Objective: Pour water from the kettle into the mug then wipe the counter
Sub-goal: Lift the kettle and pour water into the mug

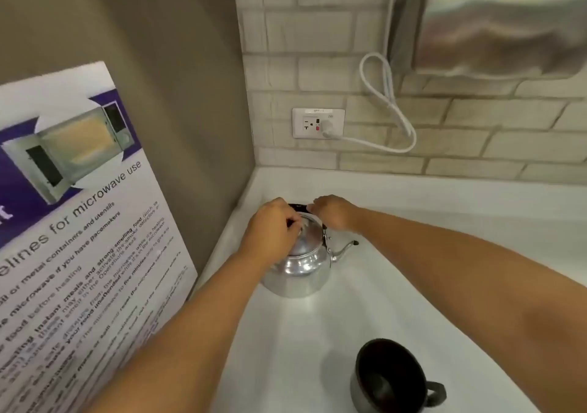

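Note:
A shiny metal kettle (298, 273) stands on the white counter (397, 285) near the back left corner, its thin spout pointing right. My left hand (273, 235) rests on top of the kettle, fingers pinched at the lid's black knob. My right hand (336, 212) is closed over the kettle's black handle, which lies folded back behind the lid. A dark mug (390, 381) with its handle to the right stands upright at the front of the counter, well apart from the kettle; its inside looks dark.
A microwave-use poster (79, 222) leans on the left wall. On the brick-tile back wall is an outlet (317, 123) with a white cord (387, 111) plugged in. A metal dispenser (495, 22) hangs at the top right.

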A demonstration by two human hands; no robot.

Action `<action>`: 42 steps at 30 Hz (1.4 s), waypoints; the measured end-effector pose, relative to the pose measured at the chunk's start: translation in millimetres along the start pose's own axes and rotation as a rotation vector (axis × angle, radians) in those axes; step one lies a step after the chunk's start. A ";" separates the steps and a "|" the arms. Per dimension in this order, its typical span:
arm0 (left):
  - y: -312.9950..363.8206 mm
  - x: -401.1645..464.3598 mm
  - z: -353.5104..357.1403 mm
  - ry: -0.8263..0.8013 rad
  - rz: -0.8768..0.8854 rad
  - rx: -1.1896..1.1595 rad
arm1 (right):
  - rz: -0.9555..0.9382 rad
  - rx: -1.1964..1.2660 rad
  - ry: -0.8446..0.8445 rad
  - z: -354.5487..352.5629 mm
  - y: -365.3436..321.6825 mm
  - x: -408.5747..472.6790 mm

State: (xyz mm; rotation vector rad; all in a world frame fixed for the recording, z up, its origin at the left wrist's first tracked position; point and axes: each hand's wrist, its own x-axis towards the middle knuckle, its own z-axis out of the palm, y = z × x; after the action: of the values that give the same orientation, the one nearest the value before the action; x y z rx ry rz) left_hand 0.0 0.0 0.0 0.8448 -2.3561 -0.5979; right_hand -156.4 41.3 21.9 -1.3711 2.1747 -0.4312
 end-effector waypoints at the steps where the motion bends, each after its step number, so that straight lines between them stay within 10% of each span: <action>1: -1.9 1.9 0.5 0.014 0.006 -0.014 | -0.004 0.038 0.022 2.0 -1.8 5.2; 12: -2.7 -1.6 -4.1 0.114 -0.009 -0.005 | -0.180 0.406 0.194 -11.9 -23.2 -16.4; 17: 10.7 10.2 -13.7 0.536 0.047 -0.196 | -0.244 0.445 0.240 -2.4 -19.3 -27.9; 22: -8.5 44.5 -11.3 0.192 -0.419 -0.268 | -0.252 0.490 0.315 -0.3 -19.9 -37.5; 26: -4.6 35.9 -4.9 0.281 -0.549 -0.569 | -0.227 0.513 0.416 0.4 1.6 -68.5; 42: 68.6 -38.3 -73.2 0.575 -0.390 -0.718 | 0.091 0.509 0.638 81.2 104.9 -263.6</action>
State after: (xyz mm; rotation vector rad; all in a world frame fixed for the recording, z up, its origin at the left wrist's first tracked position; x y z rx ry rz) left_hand 41.6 58.4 79.9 0.9590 -1.3189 -1.0961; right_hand -94.3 325.1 -29.4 -0.9168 2.3382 -1.4311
